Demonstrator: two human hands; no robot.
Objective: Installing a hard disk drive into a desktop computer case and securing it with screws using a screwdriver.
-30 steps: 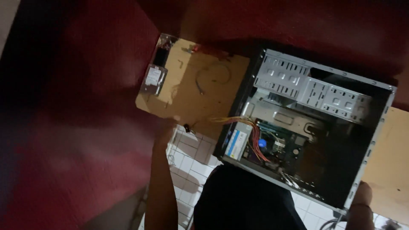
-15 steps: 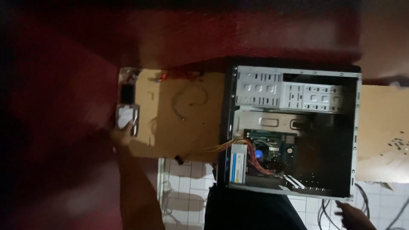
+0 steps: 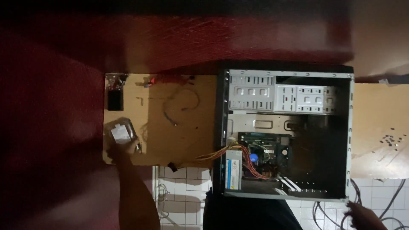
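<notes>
My left hand [image 3: 120,150] reaches to the near left corner of a brown cardboard sheet [image 3: 170,127] and grips a silver hard drive [image 3: 121,132], which lies tilted and blurred there. An open black computer case [image 3: 349,127] lies on its side to the right, showing its drive bays [image 3: 281,96], motherboard [image 3: 264,149] and a bundle of yellow and red wires [image 3: 221,154]. My right hand [image 3: 362,216] hovers just off the case's near right corner, holding nothing, fingers loosely spread.
A small black component [image 3: 115,96] lies at the cardboard's far left corner, and a thin loose cable [image 3: 183,102] curls in its middle. Several small screws [image 3: 390,139] sit on a second cardboard [image 3: 379,110] at right. Black cables [image 3: 383,200] trail over the white tiled floor [image 3: 183,196].
My left hand reached the hard drive, took hold of it and pulled it toward me, away from the black component. My right hand came off the case's corner.
</notes>
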